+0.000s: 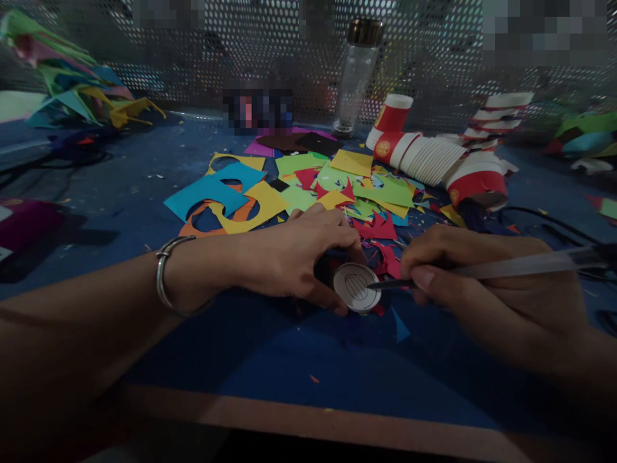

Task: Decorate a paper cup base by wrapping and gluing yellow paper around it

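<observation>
White rimmed disc, inked with a striped oval, sits below frame centre, left hand gripping it, right hand pinching a pen.

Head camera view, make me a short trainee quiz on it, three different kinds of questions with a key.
1. Which hand holds the pen: A) left, or B) right?
2. True or false: the round white piece bears dark drawn lines.
3. Fill the gap: in the picture, the clear bottle stands to the ____ of the paper cups.

Key: 1. B, the right hand. 2. True. 3. Left.
</observation>
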Available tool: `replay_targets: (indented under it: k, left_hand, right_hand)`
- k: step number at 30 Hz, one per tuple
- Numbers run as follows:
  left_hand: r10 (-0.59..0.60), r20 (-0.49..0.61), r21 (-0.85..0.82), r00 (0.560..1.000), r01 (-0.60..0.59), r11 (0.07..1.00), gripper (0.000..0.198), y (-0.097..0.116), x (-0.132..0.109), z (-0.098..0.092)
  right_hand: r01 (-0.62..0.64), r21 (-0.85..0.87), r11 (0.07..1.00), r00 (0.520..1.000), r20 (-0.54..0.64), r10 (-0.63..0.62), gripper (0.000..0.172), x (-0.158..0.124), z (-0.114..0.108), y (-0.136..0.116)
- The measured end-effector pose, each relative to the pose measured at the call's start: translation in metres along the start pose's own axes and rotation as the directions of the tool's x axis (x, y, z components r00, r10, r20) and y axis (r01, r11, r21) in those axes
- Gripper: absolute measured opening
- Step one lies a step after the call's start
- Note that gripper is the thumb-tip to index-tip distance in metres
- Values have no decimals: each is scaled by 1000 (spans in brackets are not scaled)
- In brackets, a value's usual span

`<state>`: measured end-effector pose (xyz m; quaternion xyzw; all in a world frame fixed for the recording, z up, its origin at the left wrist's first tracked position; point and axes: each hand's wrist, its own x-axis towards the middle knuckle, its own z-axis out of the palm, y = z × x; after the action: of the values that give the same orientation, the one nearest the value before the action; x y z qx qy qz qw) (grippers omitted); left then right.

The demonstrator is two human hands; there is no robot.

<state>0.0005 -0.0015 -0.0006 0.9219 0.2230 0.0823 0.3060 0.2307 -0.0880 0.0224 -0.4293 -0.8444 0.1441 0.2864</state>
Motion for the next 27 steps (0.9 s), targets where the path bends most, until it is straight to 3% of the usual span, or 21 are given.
replay_targets:
  k: [12,21,27]
  left_hand:
    - [0,-6,5,1000,0,1000,50,1,0,-1]
    - [-17,8,7,1000,17,1000,52,5,1,-1]
    - [-5,4,17,1000,5,1000,52,2,2,0]
  right_hand:
    - [55,-8,998,992,-115,-56,20,2,5,0]
    - [54,-69,996,997,-58,-58,19,2,3,1]
    - [9,-2,1000,998,-67,-10,19,-1,5,4]
